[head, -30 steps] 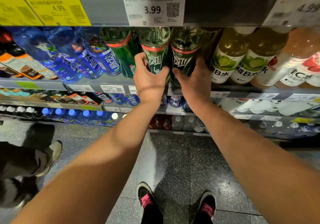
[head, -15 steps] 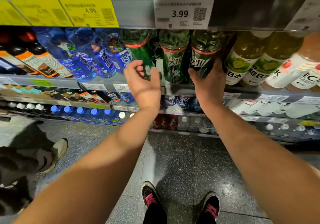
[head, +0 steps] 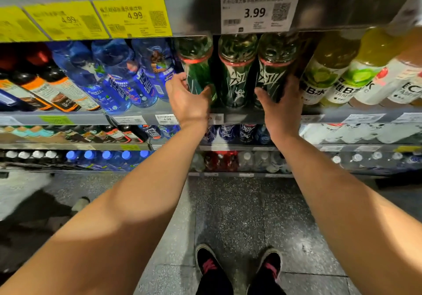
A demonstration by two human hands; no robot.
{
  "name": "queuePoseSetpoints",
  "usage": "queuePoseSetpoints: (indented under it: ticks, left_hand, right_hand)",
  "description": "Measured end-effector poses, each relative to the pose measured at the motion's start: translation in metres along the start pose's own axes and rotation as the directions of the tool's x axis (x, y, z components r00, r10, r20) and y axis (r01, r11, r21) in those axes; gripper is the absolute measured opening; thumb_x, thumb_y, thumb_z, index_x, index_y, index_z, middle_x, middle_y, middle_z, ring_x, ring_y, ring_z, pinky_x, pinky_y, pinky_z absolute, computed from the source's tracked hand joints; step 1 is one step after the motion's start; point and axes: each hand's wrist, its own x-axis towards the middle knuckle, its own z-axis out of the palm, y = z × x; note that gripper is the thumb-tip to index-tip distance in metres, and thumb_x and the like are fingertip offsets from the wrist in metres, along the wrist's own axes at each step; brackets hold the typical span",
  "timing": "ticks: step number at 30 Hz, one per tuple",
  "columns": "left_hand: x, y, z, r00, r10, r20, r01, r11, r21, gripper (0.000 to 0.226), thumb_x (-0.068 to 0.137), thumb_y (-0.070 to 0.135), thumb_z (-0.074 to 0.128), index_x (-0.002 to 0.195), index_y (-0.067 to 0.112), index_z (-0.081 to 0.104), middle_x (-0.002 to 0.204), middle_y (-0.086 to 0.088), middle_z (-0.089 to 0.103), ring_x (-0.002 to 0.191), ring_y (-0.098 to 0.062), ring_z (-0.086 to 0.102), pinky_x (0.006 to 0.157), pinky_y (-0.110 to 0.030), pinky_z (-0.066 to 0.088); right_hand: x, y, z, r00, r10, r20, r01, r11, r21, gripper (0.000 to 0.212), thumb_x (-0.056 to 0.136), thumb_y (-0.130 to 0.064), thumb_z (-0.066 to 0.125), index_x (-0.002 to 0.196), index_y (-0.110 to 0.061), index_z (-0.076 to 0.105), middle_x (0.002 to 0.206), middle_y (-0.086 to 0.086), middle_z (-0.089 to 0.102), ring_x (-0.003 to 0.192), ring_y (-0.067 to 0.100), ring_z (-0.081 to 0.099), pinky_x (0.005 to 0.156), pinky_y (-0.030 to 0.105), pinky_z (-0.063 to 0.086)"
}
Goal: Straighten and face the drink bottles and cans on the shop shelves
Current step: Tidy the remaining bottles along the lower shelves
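We are working along the shelf (head: 137, 117) that is carrying the green bottles, and our left hand (head: 189, 103) is now wrapping its fingers (head: 177, 82) and thumb around the left green bottle (head: 197, 71), having let go of the middle green bottle (head: 236, 73) it was holding a second ago. Our right hand (head: 282, 103) is still cupping the right green bottle (head: 274, 71), fingers curled round its far side and thumb lying across the lower label. The middle bottle is standing free between our hands with its white logo facing us, so we are judging it done; the right one is also showing its logo. The left bottle's label is showing mostly green streaks, so we are probably about to twist it until the logo comes round. All three are sitting at the shelf's near edge under the white 3.99 price tag (head: 259, 11), with blue bottles (head: 118, 75) just to the left and lime-label bottles (head: 324, 75) to the right. Neighbours are packed tightly, so a careless turn could be nudging them askew.
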Motion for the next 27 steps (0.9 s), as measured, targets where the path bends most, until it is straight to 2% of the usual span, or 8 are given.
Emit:
queuePoseSetpoints:
  ticks: [3,7,12,15,19,21,23,27]
  left_hand:
    - [0.0,-0.002,-0.002,0.997,-0.009,0.079,0.011,1.0,-0.024,0.048,0.074,0.023,0.087,0.104,0.018,0.05,0.09,0.009,0.048,0.083,-0.012,0.046,0.065,-0.005,0.034]
    - [-0.003,-0.004,-0.006,0.993,0.01,0.119,-0.007,0.999,-0.031,0.055,0.069,0.03,0.09,0.094,0.017,0.043,0.075,0.009,0.042,0.067,-0.007,0.041,0.061,-0.015,0.036]
    - [-0.003,-0.001,-0.018,0.987,0.069,0.147,-0.074,0.997,0.034,0.059,0.064,0.036,0.091,0.092,0.02,0.041,0.07,0.011,0.042,0.057,-0.001,0.04,0.058,-0.014,0.037]
    - [-0.002,0.005,-0.02,0.984,0.052,0.173,-0.068,0.994,0.083,0.063,0.064,0.039,0.09,0.099,0.021,0.04,0.075,0.008,0.045,0.061,-0.002,0.041,0.056,-0.018,0.036]
    - [-0.006,0.003,-0.03,0.956,0.017,0.292,-0.012,1.0,-0.019,0.063,0.069,0.031,0.091,0.111,0.02,0.046,0.092,0.001,0.058,0.083,-0.009,0.053,0.073,-0.023,0.047]
    - [-0.008,-0.003,-0.04,0.966,0.009,0.259,0.018,0.995,-0.099,0.053,0.074,0.016,0.086,0.11,0.021,0.048,0.091,0.009,0.057,0.08,0.002,0.054,0.074,-0.014,0.044]
    - [-0.009,-0.012,-0.054,0.986,-0.002,0.169,0.026,0.99,-0.138,0.042,0.079,0.008,0.08,0.109,0.017,0.052,0.094,0.005,0.059,0.079,-0.003,0.054,0.073,-0.011,0.042]
    - [0.002,-0.039,-0.087,0.997,0.066,-0.042,-0.07,0.993,-0.098,0.037,0.083,0.005,0.074,0.115,0.001,0.057,0.107,-0.011,0.054,0.09,-0.015,0.053,0.083,-0.017,0.042]
  right_hand:
    - [0.0,-0.001,-0.001,1.0,0.019,0.015,-0.019,1.0,0.003,0.074,0.089,-0.04,0.074,0.148,-0.01,0.039,0.139,0.005,0.059,0.126,0.017,0.056,0.101,0.018,0.043]
    - [0.0,-0.001,-0.004,1.0,0.014,0.026,-0.014,1.0,0.003,0.071,0.09,-0.037,0.074,0.145,-0.008,0.04,0.134,0.005,0.06,0.112,0.005,0.051,0.085,-0.002,0.035]
    - [0.001,-0.003,-0.006,0.999,0.015,0.046,-0.014,1.0,-0.011,0.074,0.089,-0.038,0.074,0.146,-0.008,0.039,0.139,0.008,0.058,0.126,0.018,0.055,0.101,0.02,0.041]
    - [0.0,-0.005,-0.007,0.998,0.038,0.051,-0.038,0.999,-0.013,0.076,0.089,-0.037,0.074,0.149,-0.009,0.037,0.142,0.008,0.055,0.125,0.013,0.051,0.096,0.011,0.034]
    - [-0.012,-0.01,-0.004,0.996,0.09,-0.008,-0.091,0.993,-0.075,0.08,0.091,-0.031,0.073,0.154,-0.007,0.031,0.15,0.013,0.047,0.137,0.027,0.046,0.098,0.008,0.028]
    - [-0.034,-0.016,0.002,0.99,0.087,-0.111,-0.093,0.994,-0.051,0.076,0.091,-0.025,0.072,0.153,-0.007,0.033,0.151,0.012,0.047,0.138,0.028,0.047,0.113,0.026,0.034]
    - [-0.067,-0.024,0.015,0.988,0.062,-0.143,-0.061,0.998,0.016,0.066,0.091,-0.023,0.071,0.147,-0.009,0.04,0.144,0.01,0.051,0.132,0.025,0.051,0.111,0.038,0.042]
    - [-0.117,-0.041,0.063,0.998,-0.06,-0.012,0.06,0.996,0.07,0.041,0.091,-0.024,0.071,0.127,-0.012,0.056,0.123,0.004,0.059,0.116,0.015,0.056,0.1,0.023,0.045]
